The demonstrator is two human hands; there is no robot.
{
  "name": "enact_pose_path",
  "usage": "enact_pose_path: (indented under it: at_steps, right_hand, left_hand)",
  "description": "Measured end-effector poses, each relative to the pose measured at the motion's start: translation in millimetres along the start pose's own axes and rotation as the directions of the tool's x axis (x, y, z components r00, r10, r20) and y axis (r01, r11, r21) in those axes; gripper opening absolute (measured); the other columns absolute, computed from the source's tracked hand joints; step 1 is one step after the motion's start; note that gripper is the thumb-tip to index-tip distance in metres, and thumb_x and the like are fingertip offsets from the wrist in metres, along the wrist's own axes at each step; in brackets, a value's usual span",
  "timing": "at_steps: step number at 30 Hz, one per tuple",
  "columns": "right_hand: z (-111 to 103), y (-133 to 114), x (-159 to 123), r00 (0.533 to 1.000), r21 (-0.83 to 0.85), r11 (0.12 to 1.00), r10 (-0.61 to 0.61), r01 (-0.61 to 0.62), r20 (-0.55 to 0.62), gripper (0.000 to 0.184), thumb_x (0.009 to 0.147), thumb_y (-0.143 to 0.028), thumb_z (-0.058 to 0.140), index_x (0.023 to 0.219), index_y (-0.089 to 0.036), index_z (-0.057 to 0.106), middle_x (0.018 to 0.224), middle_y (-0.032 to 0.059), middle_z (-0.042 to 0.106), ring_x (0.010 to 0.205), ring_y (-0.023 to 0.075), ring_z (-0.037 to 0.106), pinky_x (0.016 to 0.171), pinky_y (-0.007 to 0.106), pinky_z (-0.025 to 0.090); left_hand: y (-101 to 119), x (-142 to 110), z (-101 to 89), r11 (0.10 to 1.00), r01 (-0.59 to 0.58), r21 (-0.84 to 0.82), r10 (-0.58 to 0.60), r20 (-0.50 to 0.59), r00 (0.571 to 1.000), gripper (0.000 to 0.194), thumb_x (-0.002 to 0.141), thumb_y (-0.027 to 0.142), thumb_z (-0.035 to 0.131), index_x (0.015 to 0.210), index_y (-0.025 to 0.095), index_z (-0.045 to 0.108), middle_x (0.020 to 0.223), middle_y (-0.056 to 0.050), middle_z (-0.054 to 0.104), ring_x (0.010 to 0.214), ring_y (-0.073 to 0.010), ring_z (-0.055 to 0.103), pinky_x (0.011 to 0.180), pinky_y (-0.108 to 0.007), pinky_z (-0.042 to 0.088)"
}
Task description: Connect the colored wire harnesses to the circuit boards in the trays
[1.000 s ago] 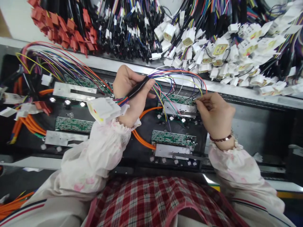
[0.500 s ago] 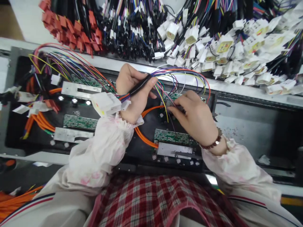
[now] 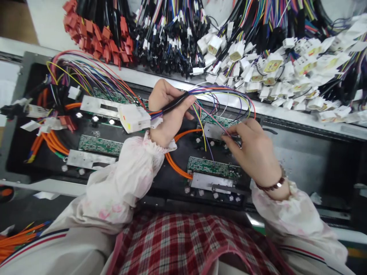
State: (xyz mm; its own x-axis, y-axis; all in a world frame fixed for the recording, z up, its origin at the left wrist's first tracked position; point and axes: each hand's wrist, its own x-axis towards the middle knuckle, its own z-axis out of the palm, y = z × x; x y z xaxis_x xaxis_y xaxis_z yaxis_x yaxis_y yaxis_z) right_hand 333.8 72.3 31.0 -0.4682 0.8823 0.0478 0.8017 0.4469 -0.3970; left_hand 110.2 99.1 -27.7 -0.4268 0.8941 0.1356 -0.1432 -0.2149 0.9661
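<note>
A black-sleeved wire harness (image 3: 175, 102) lies across my left hand (image 3: 169, 110), whose fingers and thumb are closed around it. Its white connector (image 3: 134, 117) hangs by my left wrist. From the sleeve's other end, coloured wires arc right, several of them running down to a green circuit board (image 3: 219, 119). My right hand (image 3: 252, 147) pinches the end of a pink wire (image 3: 213, 119) between thumb and forefinger, above a metal plate (image 3: 210, 130) by that board. Loose yellow wires (image 3: 204, 135) and a purple wire dangle between my hands.
A dark metal tray (image 3: 160, 187) holds another wired set of boards at left, with orange cables (image 3: 54, 143). Behind it lie bundles with red connectors (image 3: 97, 42), black-ended wires (image 3: 172, 49) and white connectors (image 3: 272, 68). More orange wires (image 3: 20, 240) are at lower left.
My right hand has moved right and slightly down, drawing the pink wire out straighter. My left hand still holds the harness. The whole view has shifted a little.
</note>
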Motion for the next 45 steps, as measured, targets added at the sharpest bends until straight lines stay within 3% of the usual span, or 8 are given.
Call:
enact_pose_path:
  at_steps: [9, 12, 15, 22, 25, 33, 39, 45]
  right_hand:
    - [-21, 25, -16, 0.995, -0.063, 0.993, 0.097, -0.098, -0.006, 0.01, 0.091, -0.028, 0.059, 0.087, -0.02, 0.065, 0.083, 0.0034, 0.061, 0.072, 0.0167, 0.059, 0.065, 0.031, 0.045]
    - [-18, 21, -10, 0.969, -0.03, 0.983, 0.172, -0.18, -0.18, 0.013, 0.092, -0.033, 0.06, 0.091, -0.021, 0.065, 0.08, 0.0021, 0.067, 0.069, 0.0173, 0.063, 0.063, 0.031, 0.046]
    - [-4, 19, 7, 0.932, 0.091, 0.981, 0.194, -0.174, -0.307, 0.014, 0.092, -0.035, 0.062, 0.095, -0.022, 0.064, 0.081, 0.0017, 0.07, 0.069, 0.0166, 0.066, 0.064, 0.031, 0.049]
    - [23, 34, 21, 0.943, 0.088, 0.987, 0.155, -0.135, -0.295, 0.008, 0.09, -0.029, 0.063, 0.09, -0.022, 0.063, 0.08, 0.0004, 0.071, 0.069, 0.0149, 0.068, 0.066, 0.029, 0.052]
    - [24, 33, 20, 0.951, 0.062, 0.989, 0.145, -0.132, -0.273, 0.007, 0.091, -0.03, 0.062, 0.09, -0.023, 0.063, 0.078, 0.0, 0.07, 0.068, 0.0158, 0.067, 0.065, 0.031, 0.052]
    - [26, 31, 20, 0.947, 0.057, 0.991, 0.132, -0.121, -0.293, 0.003, 0.091, -0.027, 0.063, 0.089, -0.024, 0.064, 0.078, -0.0004, 0.07, 0.068, 0.0167, 0.067, 0.064, 0.032, 0.052]
    - [27, 33, 20, 0.947, 0.026, 0.991, 0.132, -0.13, -0.294, 0.005, 0.09, -0.027, 0.063, 0.088, -0.023, 0.064, 0.074, -0.0012, 0.068, 0.066, 0.016, 0.065, 0.064, 0.031, 0.048]
    - [19, 23, 19, 0.941, -0.008, 0.984, 0.167, -0.177, -0.295, 0.008, 0.089, -0.031, 0.068, 0.092, -0.025, 0.064, 0.079, 0.0023, 0.07, 0.071, 0.0195, 0.066, 0.066, 0.033, 0.047]
  left_hand:
    - [5, 0, 2.4, 0.999, 0.044, -0.003, -0.044, -0.018, 0.999, 0.038, 0.07, 0.006, 0.084, 0.074, 0.024, 0.051, 0.061, 0.003, 0.07, 0.044, -0.016, 0.066, 0.029, -0.023, 0.049]
    - [5, 0, 2.2, 0.999, 0.028, 0.016, -0.028, 0.002, 1.0, 0.037, 0.072, 0.008, 0.083, 0.077, 0.025, 0.05, 0.063, 0.004, 0.07, 0.05, -0.0187, 0.07, 0.031, -0.023, 0.05]
    - [9, -2, 3.0, 0.998, 0.043, 0.055, -0.044, 0.013, 0.999, 0.035, 0.077, 0.008, 0.08, 0.08, 0.023, 0.048, 0.067, 0.003, 0.07, 0.055, -0.0187, 0.072, 0.035, -0.023, 0.054]
    - [18, -6, 5.7, 0.986, 0.096, 0.134, -0.1, 0.017, 0.995, 0.032, 0.083, 0.012, 0.079, 0.078, 0.023, 0.049, 0.066, 0.005, 0.065, 0.058, -0.0139, 0.071, 0.037, -0.02, 0.051]
    - [18, -6, 5.5, 0.978, 0.136, 0.159, -0.142, 0.026, 0.99, 0.027, 0.085, 0.013, 0.076, 0.076, 0.023, 0.052, 0.068, 0.003, 0.066, 0.059, -0.0125, 0.069, 0.038, -0.022, 0.049]
    - [21, -8, 6.1, 0.987, 0.089, 0.132, -0.088, -0.012, 0.996, 0.032, 0.079, 0.017, 0.081, 0.076, 0.026, 0.051, 0.068, 0.004, 0.069, 0.046, -0.0159, 0.063, 0.038, -0.03, 0.051]
    - [22, -7, 5.6, 0.996, 0.029, 0.085, -0.03, 0.013, 0.999, 0.034, 0.08, 0.02, 0.083, 0.078, 0.026, 0.05, 0.066, 0.003, 0.069, 0.055, -0.0191, 0.07, 0.037, -0.028, 0.052]
    - [18, -4, 0.4, 0.984, -0.018, 0.178, 0.01, 0.049, 0.999, 0.03, 0.083, 0.021, 0.081, 0.08, 0.025, 0.051, 0.069, 0.0, 0.068, 0.055, -0.0197, 0.07, 0.038, -0.031, 0.056]
